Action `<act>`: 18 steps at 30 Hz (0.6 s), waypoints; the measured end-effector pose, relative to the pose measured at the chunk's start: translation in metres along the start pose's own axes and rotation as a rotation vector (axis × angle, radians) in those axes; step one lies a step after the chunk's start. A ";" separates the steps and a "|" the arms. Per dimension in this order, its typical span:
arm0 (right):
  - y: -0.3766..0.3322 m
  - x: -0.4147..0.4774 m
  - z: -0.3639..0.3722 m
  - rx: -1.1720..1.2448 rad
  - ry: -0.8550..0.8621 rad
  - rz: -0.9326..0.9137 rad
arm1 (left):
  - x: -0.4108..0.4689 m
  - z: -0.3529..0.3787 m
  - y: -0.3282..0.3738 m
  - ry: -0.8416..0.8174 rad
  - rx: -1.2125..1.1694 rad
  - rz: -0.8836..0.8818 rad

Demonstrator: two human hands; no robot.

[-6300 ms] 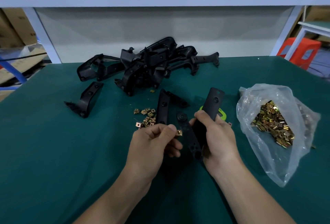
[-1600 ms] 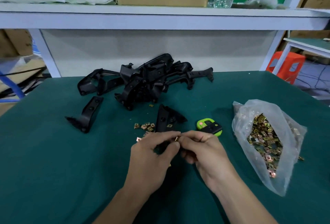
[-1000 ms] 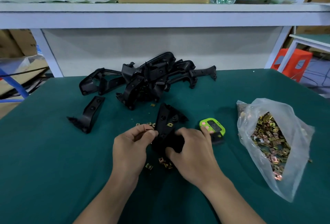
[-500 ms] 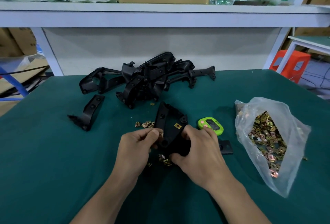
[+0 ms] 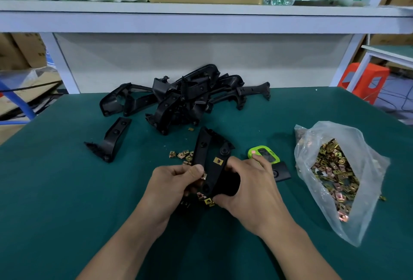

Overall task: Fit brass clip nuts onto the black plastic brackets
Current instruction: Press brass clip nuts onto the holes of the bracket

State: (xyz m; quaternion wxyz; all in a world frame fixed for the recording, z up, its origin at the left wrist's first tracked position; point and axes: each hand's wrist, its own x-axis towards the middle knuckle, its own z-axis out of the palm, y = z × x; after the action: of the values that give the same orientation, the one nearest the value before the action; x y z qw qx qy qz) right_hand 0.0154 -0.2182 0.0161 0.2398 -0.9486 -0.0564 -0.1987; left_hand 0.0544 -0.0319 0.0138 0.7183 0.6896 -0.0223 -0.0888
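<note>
The bracket [image 5: 210, 163] — its lower end is hidden inside the right hand [image 5: 248, 188].

Bracket [image 5: 210, 168], lying on the worktop [image 5: 67, 190] 1.6 s ago, is now lifted and tilted, held at its lower end by the right grip [image 5: 248, 190]. Left grip [image 5: 172, 183], previously meeting the right clear of the bracket, now pinches a clip nut [image 5: 203, 176] against the bracket's left edge.

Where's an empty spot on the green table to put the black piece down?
Bare cloth lies left of the left hand, nearer than the lone bracket. More lies between the bracket pile and the bag of nuts. It is crowded around the held bracket: loose nuts and a green gadget sit close.
</note>
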 end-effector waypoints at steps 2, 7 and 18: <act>0.001 0.001 0.000 -0.008 0.008 -0.010 | -0.001 0.000 0.001 -0.019 0.014 0.000; -0.002 0.000 -0.003 -0.031 0.024 -0.027 | -0.003 0.000 0.002 -0.037 0.086 -0.016; -0.020 -0.005 0.003 -0.222 0.019 0.062 | -0.018 0.016 -0.005 0.194 0.322 0.152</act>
State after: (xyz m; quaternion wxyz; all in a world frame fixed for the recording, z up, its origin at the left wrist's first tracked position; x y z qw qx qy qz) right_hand 0.0080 -0.1992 0.0199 0.1400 -0.9687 -0.0024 -0.2051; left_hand 0.0332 -0.0453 0.0109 0.6021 0.7973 -0.0189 0.0370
